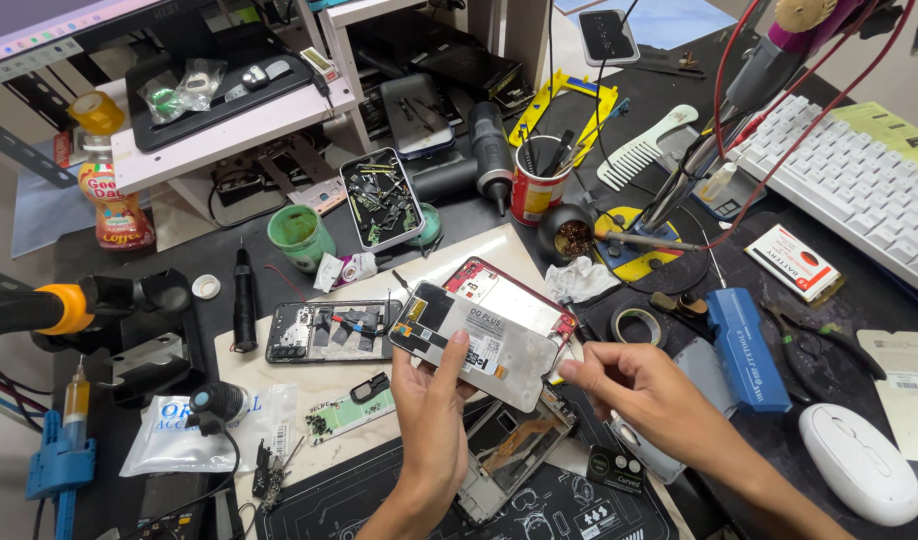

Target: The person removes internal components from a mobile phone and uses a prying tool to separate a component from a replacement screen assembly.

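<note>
Both hands are bare, with no gloves. The left hand and right hand show no rings. No watch or band sits on either wrist, and the forearms are uncovered, no sleeve reaching into view. Fingernails are short and plain.

This is a phone repair workshop. Just beyond the left hand lie an opened phone body and a tray of small salvaged parts, on a crowded bench. Past the right hand stand a tin of hand tools, a roll of tape and pliers.
</note>
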